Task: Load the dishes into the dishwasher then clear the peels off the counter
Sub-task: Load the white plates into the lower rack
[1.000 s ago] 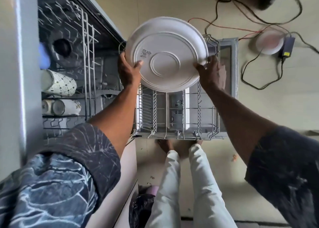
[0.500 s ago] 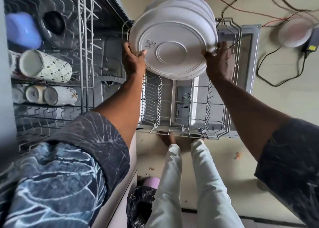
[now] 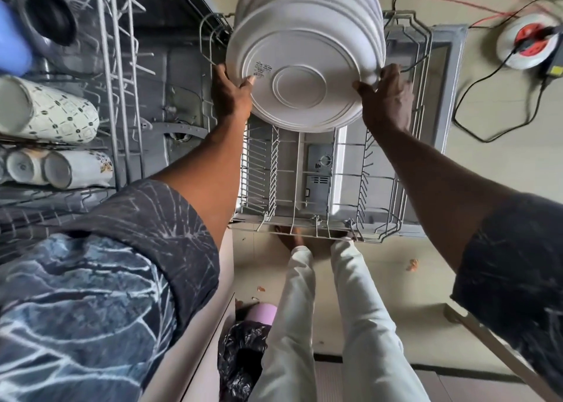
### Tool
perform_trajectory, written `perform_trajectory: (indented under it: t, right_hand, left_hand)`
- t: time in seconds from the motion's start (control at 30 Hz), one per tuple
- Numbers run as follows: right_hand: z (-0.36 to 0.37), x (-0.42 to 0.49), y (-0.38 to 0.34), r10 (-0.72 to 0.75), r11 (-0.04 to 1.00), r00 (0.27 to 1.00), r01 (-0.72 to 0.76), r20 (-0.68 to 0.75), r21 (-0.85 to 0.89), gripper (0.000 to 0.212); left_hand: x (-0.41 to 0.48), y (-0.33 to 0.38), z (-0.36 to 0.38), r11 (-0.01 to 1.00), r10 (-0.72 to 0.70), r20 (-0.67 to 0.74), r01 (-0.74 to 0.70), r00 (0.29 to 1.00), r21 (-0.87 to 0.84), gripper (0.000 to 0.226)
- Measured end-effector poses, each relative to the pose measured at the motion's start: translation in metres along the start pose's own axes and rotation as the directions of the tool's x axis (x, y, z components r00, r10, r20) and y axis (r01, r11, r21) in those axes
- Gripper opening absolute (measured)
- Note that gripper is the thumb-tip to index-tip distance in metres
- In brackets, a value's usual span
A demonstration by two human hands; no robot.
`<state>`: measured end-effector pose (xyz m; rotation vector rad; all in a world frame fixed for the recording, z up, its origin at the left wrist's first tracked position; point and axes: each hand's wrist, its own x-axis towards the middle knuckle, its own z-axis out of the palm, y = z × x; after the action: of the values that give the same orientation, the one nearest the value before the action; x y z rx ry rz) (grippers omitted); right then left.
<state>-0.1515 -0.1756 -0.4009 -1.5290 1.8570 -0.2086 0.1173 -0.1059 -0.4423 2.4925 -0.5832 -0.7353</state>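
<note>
The lower rack (image 3: 304, 194) stood pulled out, and its near tines were bare. Over its far part, the left hand (image 3: 230, 97) and the right hand (image 3: 387, 100) gripped the stack of plates (image 3: 304, 66) by opposite rims. The thumbs lay on the front plate and the other fingers were hidden behind. Perhaps the plates were not yet seated. Mugs (image 3: 54, 112) lay already in the upper rack (image 3: 118, 51). No counter showed, so the peels seemed left to do.

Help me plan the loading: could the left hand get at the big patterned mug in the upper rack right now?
Probably not yet. The left hand grips the plate stack together with the right hand, so it isn't free. Nothing visibly blocks the way to the patterned mug otherwise.
</note>
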Motion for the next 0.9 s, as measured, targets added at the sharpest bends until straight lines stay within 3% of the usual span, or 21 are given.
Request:
perform_trajectory:
  t: [0.23,0.9]
  right_hand:
    - [0.005,-0.003,0.009,0.086,0.996,0.996,-0.086,0.03,0.005,0.048]
    - [0.01,0.001,0.009,0.124,0.983,0.992,-0.119,0.024,-0.139,0.051]
  left_hand:
    - [0.003,-0.002,0.008,0.999,0.007,0.038,-0.009,0.999,0.054,0.06]
    - [0.001,0.004,0.008,0.975,0.03,0.187,-0.069,0.982,0.211,0.068]
